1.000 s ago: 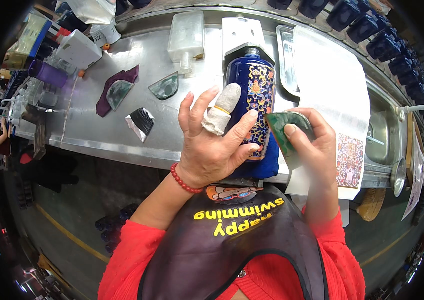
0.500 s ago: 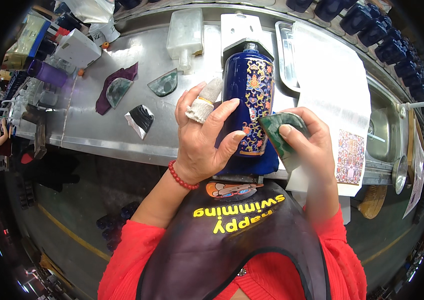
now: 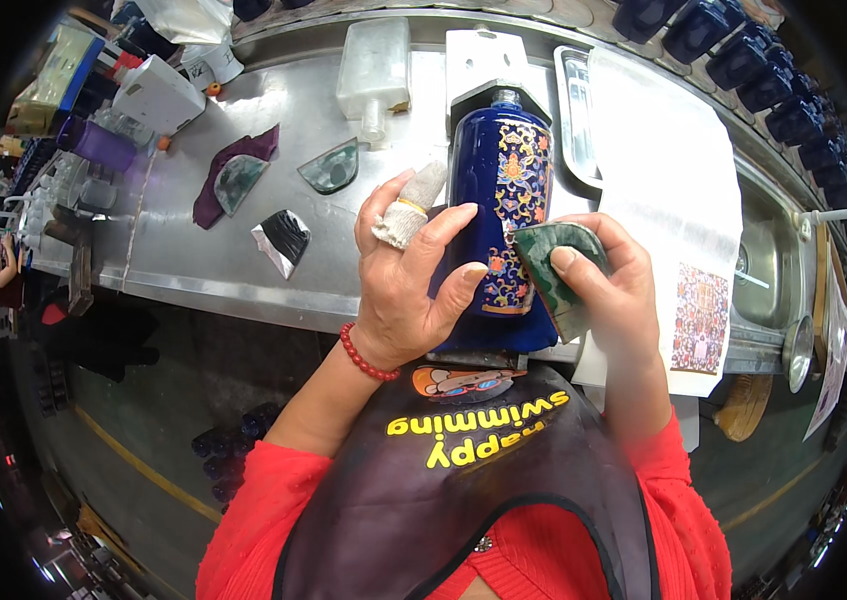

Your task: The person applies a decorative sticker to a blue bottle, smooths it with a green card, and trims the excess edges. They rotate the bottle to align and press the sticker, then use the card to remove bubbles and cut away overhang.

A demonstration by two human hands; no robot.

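Note:
A dark blue glass bottle lies on a blue cloth, its neck pointing away from me. A colourful floral decal covers its right part. My left hand is at the bottle's left side, fingers spread, with the index finger and thumb against the glass. A grey cloth finger cover with a white knitted cuff sits on one of its fingers. My right hand grips a green marbled scraper, thumb on top. The scraper's edge meets the decal's lower right side; exact contact is hard to tell.
Two more green scrapers lie on the steel bench to the left, one on a purple cloth. A clear bottle lies behind. White paper with a patterned sheet spreads at right, beside a sink.
My right hand has shifted the scraper slightly left, further over the decal. My left hand and the bottle keep nearly the same places.

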